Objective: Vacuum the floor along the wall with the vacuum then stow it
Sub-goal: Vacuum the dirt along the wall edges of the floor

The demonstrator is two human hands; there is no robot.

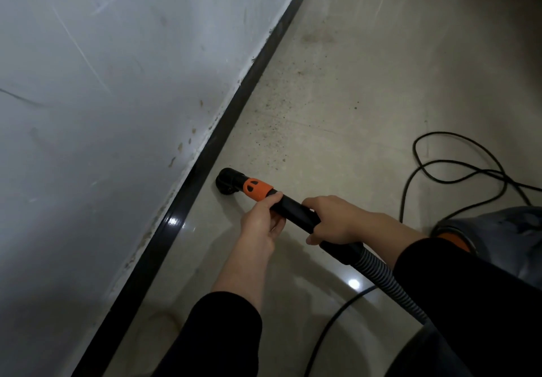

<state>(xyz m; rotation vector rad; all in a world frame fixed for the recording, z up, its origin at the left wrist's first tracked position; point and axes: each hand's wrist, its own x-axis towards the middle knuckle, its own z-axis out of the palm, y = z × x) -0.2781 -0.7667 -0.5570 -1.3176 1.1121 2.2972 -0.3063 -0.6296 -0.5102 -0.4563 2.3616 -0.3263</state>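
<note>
Left hand (261,221) curls round the black vacuum wand (293,208) just behind its orange collar (258,189); right hand (331,221) wraps the wand further back, near the ribbed hose (381,277). Nozzle (227,181) sits on the floor (337,98), just beside the black skirting (205,156). Power cord (457,168) lies looped to the right

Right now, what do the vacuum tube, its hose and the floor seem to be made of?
The vacuum tube: probably hard plastic, black with a soft sheen, orange collar near the nozzle. The hose: likely flexible ribbed plastic, grey-and-black rings showing. The floor: seems polished tile or stone, beige; it mirrors lamp glare, though dusty specks dull it farther along.
</note>
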